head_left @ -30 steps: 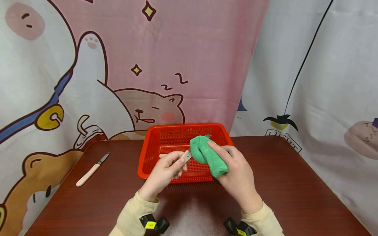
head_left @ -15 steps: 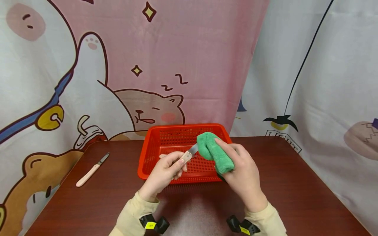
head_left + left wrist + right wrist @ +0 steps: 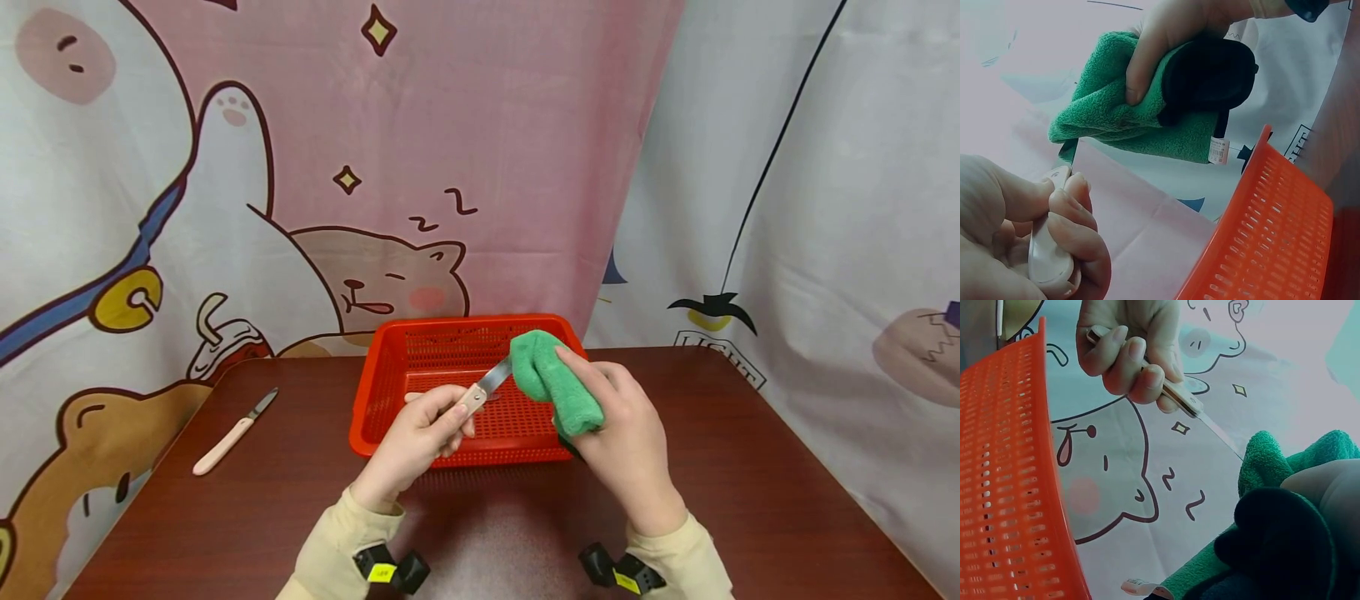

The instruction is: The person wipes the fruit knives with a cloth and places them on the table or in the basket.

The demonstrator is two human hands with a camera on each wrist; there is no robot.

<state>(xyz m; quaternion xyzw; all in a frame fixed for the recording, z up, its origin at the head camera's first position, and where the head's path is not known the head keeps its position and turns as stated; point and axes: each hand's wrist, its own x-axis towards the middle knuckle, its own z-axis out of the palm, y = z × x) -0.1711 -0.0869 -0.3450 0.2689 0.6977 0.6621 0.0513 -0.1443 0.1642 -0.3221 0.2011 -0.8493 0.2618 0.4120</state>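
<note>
My left hand [image 3: 420,437] grips a knife by its pale handle [image 3: 1049,256], the blade [image 3: 495,377] slanting up to the right. In my right hand [image 3: 618,437] is a folded green cloth [image 3: 558,383], pinched round the far end of the blade so that the tip is hidden. Bare metal shows between the handle and the cloth. In the left wrist view, a dark patch [image 3: 1210,75] and a white tag sit on the cloth. Both hands are held up in front of the red basket [image 3: 362,408].
A second knife [image 3: 234,433] with a pale handle lies on the left of the brown table [image 3: 735,483], blade pointing away. The perforated red basket stands at the back middle. Behind the table hangs a printed curtain [image 3: 525,167].
My right hand has slid the cloth up and right along the blade, toward its tip, so more metal is bare. The left hand and its knife have stayed in place.
</note>
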